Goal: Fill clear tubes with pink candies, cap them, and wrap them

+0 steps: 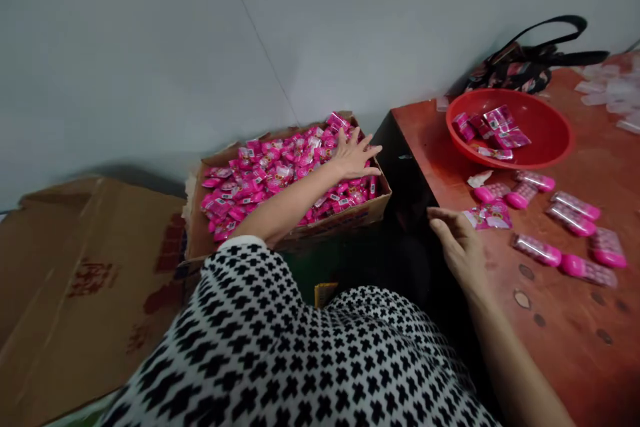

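My left hand [353, 159] lies with fingers spread over a heap of small pink packets [270, 170], touching those at the right end. They fill an open cardboard box [345, 217] against the wall. My right hand [459, 243] is at the left edge of the red table [555, 340], with thumb and forefinger slightly apart and nothing visible between them; its other fingers are partly hidden. Just beyond it, a flat pink packet [489, 215] lies on the table. Several clear tubes with pink caps [537, 250] lie to its right.
A red bowl [545, 140] on the table holds several pink packets. Behind it sits a bag with a black strap [530, 70]. Clear plastic pieces [613, 90] are piled at the far right. A large brown cardboard box [90, 280] stands at the left.
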Action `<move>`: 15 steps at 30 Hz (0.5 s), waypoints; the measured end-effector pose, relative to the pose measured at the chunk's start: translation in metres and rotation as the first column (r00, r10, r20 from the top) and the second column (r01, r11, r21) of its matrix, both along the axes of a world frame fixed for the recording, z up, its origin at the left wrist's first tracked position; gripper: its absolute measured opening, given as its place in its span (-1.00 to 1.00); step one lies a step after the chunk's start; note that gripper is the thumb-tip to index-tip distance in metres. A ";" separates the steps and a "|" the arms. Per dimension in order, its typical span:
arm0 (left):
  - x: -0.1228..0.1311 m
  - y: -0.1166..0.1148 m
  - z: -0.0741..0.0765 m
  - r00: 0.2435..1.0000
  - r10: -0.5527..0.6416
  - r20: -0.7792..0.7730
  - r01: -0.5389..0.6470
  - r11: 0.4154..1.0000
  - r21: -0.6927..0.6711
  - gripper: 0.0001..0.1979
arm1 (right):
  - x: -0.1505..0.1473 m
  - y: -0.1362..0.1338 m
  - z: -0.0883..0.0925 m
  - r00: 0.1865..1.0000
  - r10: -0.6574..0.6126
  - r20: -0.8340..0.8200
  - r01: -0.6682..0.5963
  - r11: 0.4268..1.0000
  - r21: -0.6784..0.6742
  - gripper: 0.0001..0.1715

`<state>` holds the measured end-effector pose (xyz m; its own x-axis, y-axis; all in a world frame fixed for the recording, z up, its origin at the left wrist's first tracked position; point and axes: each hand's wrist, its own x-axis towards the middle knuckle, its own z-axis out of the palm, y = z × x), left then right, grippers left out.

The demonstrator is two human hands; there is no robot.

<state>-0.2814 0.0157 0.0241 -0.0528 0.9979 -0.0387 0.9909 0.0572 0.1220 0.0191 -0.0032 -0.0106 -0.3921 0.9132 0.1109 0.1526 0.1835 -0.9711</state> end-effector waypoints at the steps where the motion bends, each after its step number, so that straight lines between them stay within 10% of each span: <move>1: -0.013 0.005 -0.002 0.999 -0.009 -0.033 0.007 0.998 -0.061 -0.24 | -0.012 0.007 0.001 0.997 0.067 0.045 -0.069 0.997 0.039 -0.55; 15: -0.148 -0.135 -0.006 0.985 0.169 -0.037 -0.172 0.976 -0.133 -0.39 | -0.099 0.019 -0.001 0.938 0.310 0.154 -0.319 0.947 0.033 -0.57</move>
